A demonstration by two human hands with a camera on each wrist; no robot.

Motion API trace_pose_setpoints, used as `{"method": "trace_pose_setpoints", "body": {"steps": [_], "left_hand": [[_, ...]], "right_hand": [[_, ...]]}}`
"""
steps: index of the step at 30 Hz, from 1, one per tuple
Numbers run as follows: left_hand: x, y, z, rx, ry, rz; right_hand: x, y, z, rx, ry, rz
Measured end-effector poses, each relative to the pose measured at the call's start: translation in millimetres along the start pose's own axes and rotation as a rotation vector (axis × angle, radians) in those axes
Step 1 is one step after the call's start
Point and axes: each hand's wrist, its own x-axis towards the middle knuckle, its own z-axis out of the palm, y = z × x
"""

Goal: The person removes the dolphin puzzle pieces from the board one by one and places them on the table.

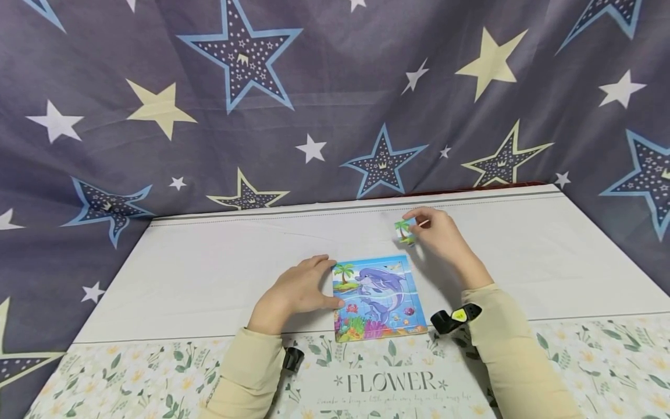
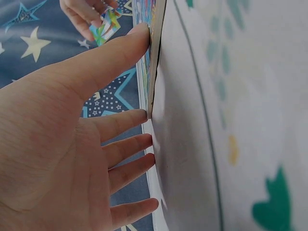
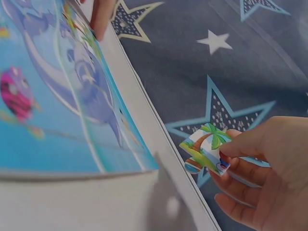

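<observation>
A square puzzle board (image 1: 379,298) with a dolphin, sea and palm-tree picture lies flat on the table. Its thin edge (image 2: 156,57) shows in the left wrist view. My left hand (image 1: 299,289) rests along the board's left side, the thumb touching its face near the edge and the other fingers extended towards its far left corner. Beyond the board's far right corner, my right hand (image 1: 438,235) pinches a puzzle piece (image 3: 207,148) between thumb and fingers, held up off the table. A palm tree is printed on the piece.
The table carries a white cloth (image 1: 230,256) with a flower-patterned front part (image 1: 157,372) lettered FLOWER. Behind it hangs a dark curtain (image 1: 324,75) with stars. Both wrists wear black straps; the right one (image 1: 456,317) has a yellow patch.
</observation>
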Motion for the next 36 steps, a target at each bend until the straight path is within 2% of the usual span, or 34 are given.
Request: {"method": "trace_pose_setpoints", "body": {"steps": [7,12,22,36], "left_hand": [[-0.7,0.2,-0.2,0.000,0.001,-0.002],[-0.6,0.2,0.1,0.000,0.000,-0.004],[-0.8,-0.2,0.8,-0.006,0.006,-0.004],[-1.1,-0.2,0.1,-0.010,-0.006,-0.002]], "right_hand": [[-1.6,16,-15,0.015,0.063,0.037],[-3.7,22,-20,0.013,0.076,0.084],[-4.3,37,-10,-0.023,0.059,0.121],[-5.0,36,-3,-0.073,0.068,0.166]]}}
